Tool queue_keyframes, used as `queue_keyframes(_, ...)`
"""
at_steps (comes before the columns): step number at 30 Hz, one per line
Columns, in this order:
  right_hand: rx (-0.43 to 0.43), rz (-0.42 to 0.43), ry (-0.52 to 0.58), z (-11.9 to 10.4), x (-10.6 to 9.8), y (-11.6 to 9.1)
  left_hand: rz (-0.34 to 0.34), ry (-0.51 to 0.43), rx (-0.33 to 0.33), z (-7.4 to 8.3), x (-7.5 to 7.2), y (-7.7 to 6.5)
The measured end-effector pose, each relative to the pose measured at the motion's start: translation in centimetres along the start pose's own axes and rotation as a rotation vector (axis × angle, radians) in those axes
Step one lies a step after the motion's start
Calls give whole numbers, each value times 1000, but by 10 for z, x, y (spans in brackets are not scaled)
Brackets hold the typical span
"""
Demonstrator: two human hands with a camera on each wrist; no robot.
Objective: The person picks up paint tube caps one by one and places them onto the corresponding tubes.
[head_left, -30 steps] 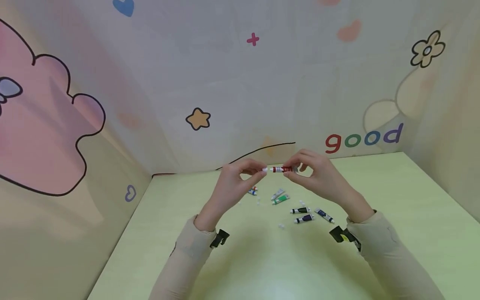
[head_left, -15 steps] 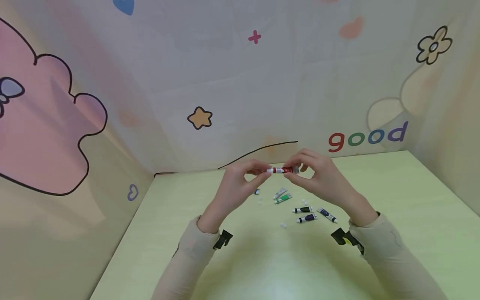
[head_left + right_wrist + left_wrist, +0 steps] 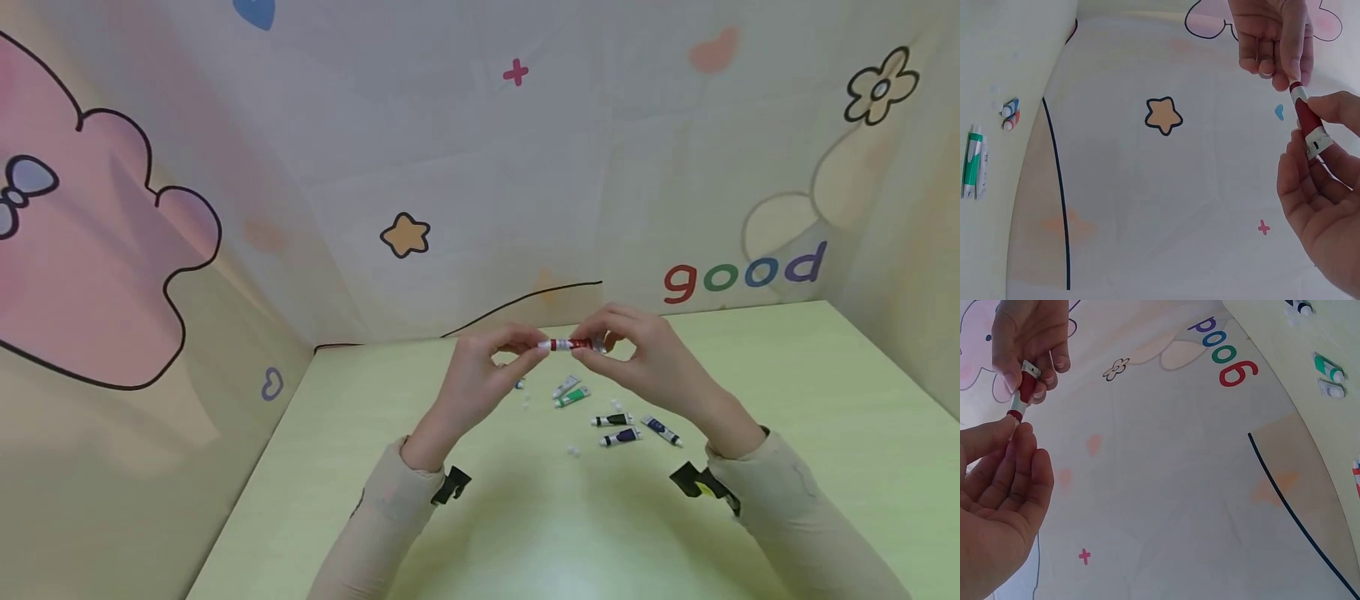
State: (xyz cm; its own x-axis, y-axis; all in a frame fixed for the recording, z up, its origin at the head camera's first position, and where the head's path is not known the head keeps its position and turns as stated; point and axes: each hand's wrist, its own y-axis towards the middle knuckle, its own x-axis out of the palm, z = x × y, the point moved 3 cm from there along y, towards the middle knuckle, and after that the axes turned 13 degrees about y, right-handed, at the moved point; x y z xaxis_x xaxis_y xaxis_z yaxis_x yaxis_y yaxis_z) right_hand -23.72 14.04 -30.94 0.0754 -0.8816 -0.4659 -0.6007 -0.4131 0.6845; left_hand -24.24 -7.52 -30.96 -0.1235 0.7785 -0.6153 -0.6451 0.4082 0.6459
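A small red-and-white paint tube is held level in the air above the far part of the table. My right hand pinches it by the body, thumb against fingers; its crimped silver end shows in the right wrist view. At the tube's other end my left hand pinches the small white cap between thumb and fingertips, at the nozzle. The fingertips mostly cover the cap, so how far it sits on the nozzle cannot be told.
On the pale green table lie a green tube, a silver-white tube, a blue tube, a black-labelled tube and a dark purple tube. Small white bits lie among them. A printed cloth hangs behind.
A second ago the white cap was apart from the tube's nozzle. My left hand has brought it rightward against the nozzle. My right hand still holds the tube; the view has shifted slightly.
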Motion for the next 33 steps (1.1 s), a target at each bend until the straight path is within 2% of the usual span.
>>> queue_keyframes(4, 45, -5, 31, 1, 0, -2, 26, 28, 56, 3, -1, -2)
queue_keyframes(13, 244, -20, 198, -4, 0, -2, 96, 159, 304, 12, -4, -2)
queue_keyframes(15, 269, -21, 220, -3, 0, -3, 106, 174, 330, 11, -3, -3)
queue_keyframes(19, 269, -8, 225, -2, 2, -4, 112, 170, 341, 10, -1, -3)
queue_keyframes(22, 264, 7, 215, -2, 1, -5, 105, 154, 327, 10, 1, -3)
queue_keyframes(25, 237, 28, 188, 0, 2, -7, 79, 131, 277, 8, 2, -4)
queue_keyframes(28, 165, 51, 153, 0, 2, -8, 45, 98, 178, 4, 1, -5)
queue_keyframes(33, -12, 84, 69, -3, -1, -8, -28, -5, -26, -1, -6, -6)
